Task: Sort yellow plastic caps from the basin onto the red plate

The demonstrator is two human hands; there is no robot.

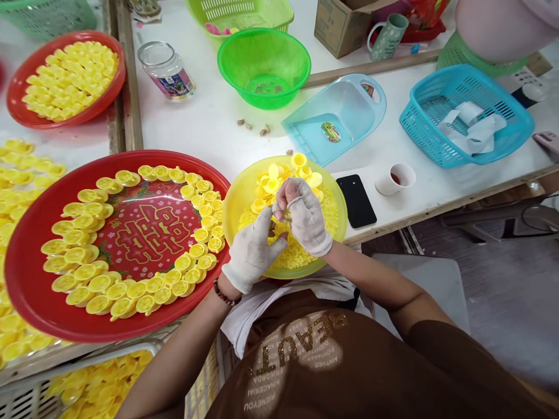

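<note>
Two gloved hands meet above a yellow bowl [236, 189] at the near edge of the surface [205, 131]. The right hand [308, 220], its fingertips bare, has its fingers bunched and drawn together; the left hand [253, 249] curves thumb and forefinger toward one another just beside it. Whether either pinches anything cannot be told, the fingertips being largely masked. Beneath them, small yellow pieces [301, 257] fill the near part of the bowl; loose yellow cups [272, 185] lie heaped at its far side. The cups appear to be thin moulded plastic: probably light, fairly stiff, smooth enough to slip under cloth and liable to dent if squeezed, hence best taken lightly by the rim. The pieces, smaller still, probably roll and scatter, and suit a bare-fingertip pinch. To the left, a red tray [32, 279] carries similar filled cups [100, 284] in curved rows; to the right lies a black phone [357, 201].
</note>
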